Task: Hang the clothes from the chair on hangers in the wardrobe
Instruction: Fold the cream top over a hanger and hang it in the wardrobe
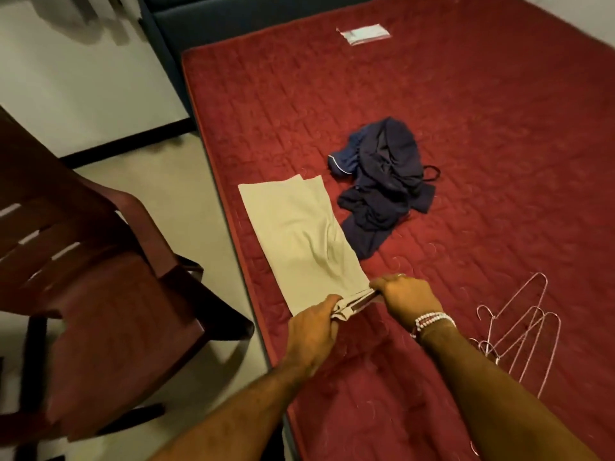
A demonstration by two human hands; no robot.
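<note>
The near end of the flat beige cloth garment (299,241) is gripped by the left hand (312,324) and the right hand (406,299) on the red quilted mattress (482,134).

Matt beige cloth (296,237) in my grip, quilted red mattress (466,161), thin, seemingly metal hangers (519,331), glossy wooden chair (100,294).

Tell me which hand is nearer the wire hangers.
Right. The right hand grips the beige garment just left of the wire hangers; the left hand grips it farther left.

Dim warm light; blurred, distorted edges.
</note>
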